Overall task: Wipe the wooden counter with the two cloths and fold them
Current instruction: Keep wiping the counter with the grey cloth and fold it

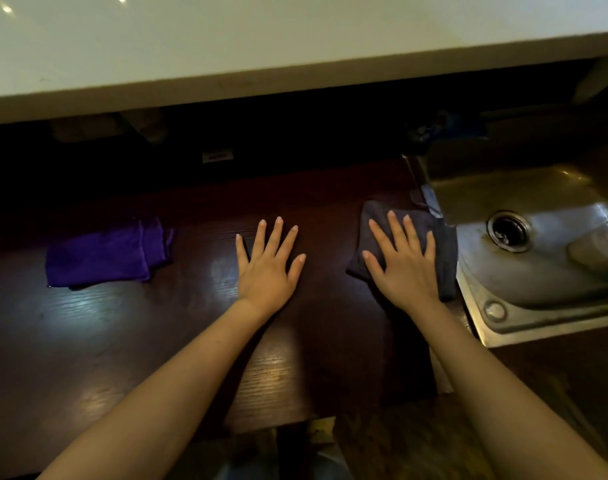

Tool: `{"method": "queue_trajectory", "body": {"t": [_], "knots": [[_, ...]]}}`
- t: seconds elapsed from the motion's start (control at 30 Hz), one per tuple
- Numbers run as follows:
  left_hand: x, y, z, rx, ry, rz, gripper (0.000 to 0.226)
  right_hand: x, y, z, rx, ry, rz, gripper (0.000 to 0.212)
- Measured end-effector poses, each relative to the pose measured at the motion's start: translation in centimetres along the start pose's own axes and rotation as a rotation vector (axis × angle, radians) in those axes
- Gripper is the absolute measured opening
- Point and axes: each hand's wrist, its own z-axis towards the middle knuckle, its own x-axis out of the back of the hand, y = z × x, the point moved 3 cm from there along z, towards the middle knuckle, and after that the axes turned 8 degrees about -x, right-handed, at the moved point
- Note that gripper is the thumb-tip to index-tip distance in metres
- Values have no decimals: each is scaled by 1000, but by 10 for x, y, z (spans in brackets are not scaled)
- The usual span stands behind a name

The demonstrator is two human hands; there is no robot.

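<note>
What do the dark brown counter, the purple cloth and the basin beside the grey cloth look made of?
Dark brown counter: looks like wood or wood veneer, glossy, with visible grain and light glare. Purple cloth: soft, fuzzy fabric, probably microfibre, with a stitched hem. Sink basin: metal, likely stainless steel, dull with reflections and a round drain. Grey cloth under the right hand: matte fabric.

Gray cloth [413,233] partly under right hand [404,268]

Purple cloth [106,256] folded at left — grey cloth [404,244] beside the sink.
</note>
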Motion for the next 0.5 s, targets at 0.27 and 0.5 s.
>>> {"method": "queue_trajectory", "body": {"t": [0.27, 0.5], "knots": [[2, -7, -11, -6, 8, -22, 55, -3, 11, -61, -63, -12, -12, 63], [1, -17, -30, 4, 13, -20, 55, -15, -33, -106, -6, -34, -55, 63]]}}
